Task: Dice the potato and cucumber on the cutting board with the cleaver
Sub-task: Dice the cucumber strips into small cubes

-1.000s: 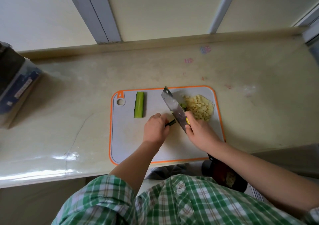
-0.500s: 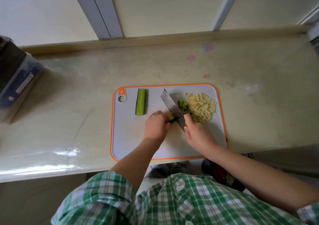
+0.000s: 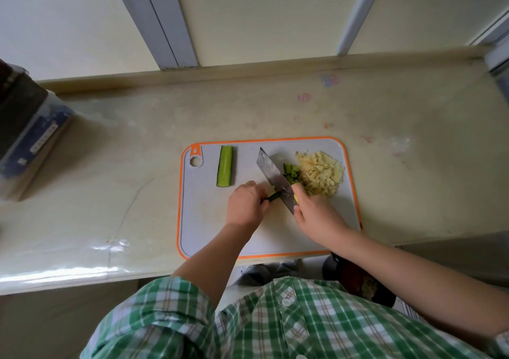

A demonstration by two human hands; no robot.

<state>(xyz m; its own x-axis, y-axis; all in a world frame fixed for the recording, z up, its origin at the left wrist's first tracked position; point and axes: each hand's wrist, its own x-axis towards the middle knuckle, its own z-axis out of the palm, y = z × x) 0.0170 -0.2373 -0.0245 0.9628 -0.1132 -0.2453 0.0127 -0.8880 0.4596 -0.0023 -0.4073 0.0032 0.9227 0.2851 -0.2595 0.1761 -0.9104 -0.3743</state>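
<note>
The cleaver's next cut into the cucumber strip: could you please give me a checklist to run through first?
1. Right hand grips the cleaver firmly: ok.
2. Left hand pins the cucumber strip with curled fingers: ok.
3. Left fingertips clear of the blade's edge: cannot tell, as the hand hides them and sits very close to the blade.
4. Diced cucumber and diced potato lie to the right of the blade, out of the cut: ok.
5. Spare cucumber piece lies apart near the left of the cutting board: ok.
6. Whether the blade edge rests on the strip or is lifted: cannot tell.
</note>
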